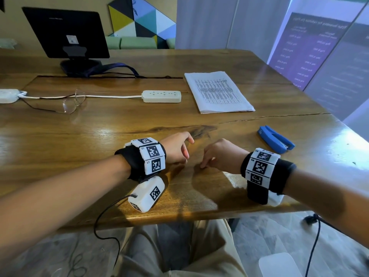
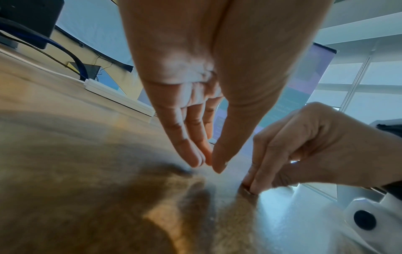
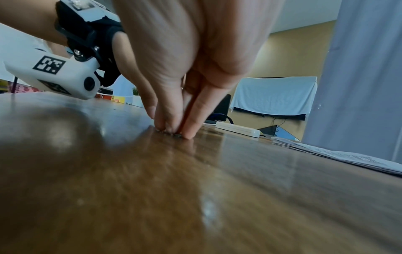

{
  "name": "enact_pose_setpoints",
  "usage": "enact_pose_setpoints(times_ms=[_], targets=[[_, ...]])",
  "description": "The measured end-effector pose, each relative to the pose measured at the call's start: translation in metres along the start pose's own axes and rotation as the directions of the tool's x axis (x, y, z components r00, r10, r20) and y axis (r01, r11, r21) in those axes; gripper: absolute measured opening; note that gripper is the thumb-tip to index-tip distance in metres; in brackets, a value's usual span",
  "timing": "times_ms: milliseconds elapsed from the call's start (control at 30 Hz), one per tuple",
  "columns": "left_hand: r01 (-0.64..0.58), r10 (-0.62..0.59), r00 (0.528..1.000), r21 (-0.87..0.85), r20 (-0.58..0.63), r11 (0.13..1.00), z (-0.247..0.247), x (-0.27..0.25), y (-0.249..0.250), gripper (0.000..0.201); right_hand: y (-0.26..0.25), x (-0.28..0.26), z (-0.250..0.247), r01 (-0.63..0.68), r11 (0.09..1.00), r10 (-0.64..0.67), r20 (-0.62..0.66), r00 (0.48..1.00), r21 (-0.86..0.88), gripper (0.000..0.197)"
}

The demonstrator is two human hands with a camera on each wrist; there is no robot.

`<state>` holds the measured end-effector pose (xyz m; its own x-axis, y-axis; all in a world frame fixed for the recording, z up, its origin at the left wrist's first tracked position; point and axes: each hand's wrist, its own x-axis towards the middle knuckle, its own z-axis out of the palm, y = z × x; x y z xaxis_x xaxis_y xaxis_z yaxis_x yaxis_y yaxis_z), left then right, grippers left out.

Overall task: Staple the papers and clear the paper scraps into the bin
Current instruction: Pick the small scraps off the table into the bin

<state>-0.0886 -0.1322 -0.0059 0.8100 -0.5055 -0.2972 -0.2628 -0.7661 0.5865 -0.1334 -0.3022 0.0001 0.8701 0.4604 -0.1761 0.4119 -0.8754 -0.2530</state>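
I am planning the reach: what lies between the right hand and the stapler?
Only bare table, seen in the head view, between the right hand and the stapler.

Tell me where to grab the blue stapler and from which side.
Grip the stapler across its long flanks at mid-body, coming from above with the right hand, which is nearest. It lies flat and closed on the table, slanted, its mouth toward the near right edge, so turn the wrist to match.
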Motion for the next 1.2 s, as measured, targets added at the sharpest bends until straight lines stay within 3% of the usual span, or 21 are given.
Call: enact_pose_setpoints(times_ms=[367,767,1000,1200], targets=[[-0.048,0.048,0.999,0.025,0.016,0.999,0.005,-0.003,0.01,0.055,-0.002,0.001,-0.001,-0.037,0.999,0.036,-0.017,0.999,-0.005,0.015],[-0.046,0.043,0.998,0.042,0.053,0.998,0.009,-0.005,0.014,0.056,0.001,0.003,0.001,-0.07,0.995,0.064,0.094,0.994,0.066,0.022],[-0.088,0.084,0.996,0.169,0.028,0.982,0.018,0.001,0.02,0.044,0.022,0.003,-0.004,-0.114,0.949,0.135,-0.049,0.99,0.295,0.024],[-0.092,0.09,0.996,0.133,0.027,0.987,0.02,0.011,0.028,0.051,0.029,-0.004,0.001,-0.186,0.954,0.187,0.018,0.982,0.234,0.035]])
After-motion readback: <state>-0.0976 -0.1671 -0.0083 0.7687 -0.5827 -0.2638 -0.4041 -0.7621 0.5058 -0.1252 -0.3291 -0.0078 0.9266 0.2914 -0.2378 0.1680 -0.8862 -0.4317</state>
